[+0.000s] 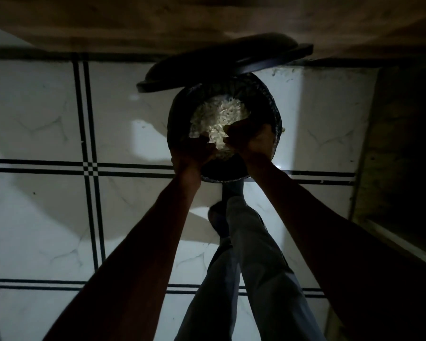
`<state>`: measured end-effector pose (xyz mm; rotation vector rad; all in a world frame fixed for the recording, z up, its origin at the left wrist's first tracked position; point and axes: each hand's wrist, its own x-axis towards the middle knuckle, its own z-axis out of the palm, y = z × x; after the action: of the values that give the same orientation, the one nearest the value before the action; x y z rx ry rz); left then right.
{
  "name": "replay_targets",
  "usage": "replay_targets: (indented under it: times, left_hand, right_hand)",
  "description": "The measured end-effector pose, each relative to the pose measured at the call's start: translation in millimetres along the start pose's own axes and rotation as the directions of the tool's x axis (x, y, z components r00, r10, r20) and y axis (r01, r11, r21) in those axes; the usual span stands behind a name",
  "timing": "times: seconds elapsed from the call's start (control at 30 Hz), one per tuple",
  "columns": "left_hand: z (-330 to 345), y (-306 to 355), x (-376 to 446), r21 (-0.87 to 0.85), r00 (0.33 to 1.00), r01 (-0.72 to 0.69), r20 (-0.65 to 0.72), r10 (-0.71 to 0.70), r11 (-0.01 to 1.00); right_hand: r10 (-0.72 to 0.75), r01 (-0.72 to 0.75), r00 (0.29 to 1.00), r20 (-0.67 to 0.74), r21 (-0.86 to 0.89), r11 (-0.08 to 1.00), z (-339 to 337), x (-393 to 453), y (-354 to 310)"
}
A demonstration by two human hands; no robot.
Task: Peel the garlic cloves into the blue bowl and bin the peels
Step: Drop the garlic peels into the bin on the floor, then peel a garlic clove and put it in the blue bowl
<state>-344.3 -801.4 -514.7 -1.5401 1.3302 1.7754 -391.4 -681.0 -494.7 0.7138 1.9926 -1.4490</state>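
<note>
Peels lie heaped in the open bin, a pale, papery, shredded pile, cream-white and lit brightly against the dark round wall. Both my hands hang over the near side of the opening. My left hand has its fingers curled with pale scraps showing at the fingertips, though in this dimness I cannot tell how firmly it holds them. My right hand is curled the same way just beside it, pale bits at its fingers too. Behind the bin its dark lid stands tilted up. My trouser leg reaches to the bin's foot. Around everything spreads the white tiled floor with black lines.
</note>
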Motion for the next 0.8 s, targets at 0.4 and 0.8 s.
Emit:
replay_targets:
  times: [0.4,0.8]
  left_hand:
    - [23,35,-3,-0.228,0.985,0.066,0.172,-0.027,0.971]
    - [48,38,-120,-0.094,0.957,-0.032,0.285,0.057,0.995]
  right_hand:
    - [-0.143,0.358,0.890,0.432,-0.469,0.808,16,20,1]
    - [-0.083,0.090,0.995,0.057,-0.130,0.987,-74,-55,-10]
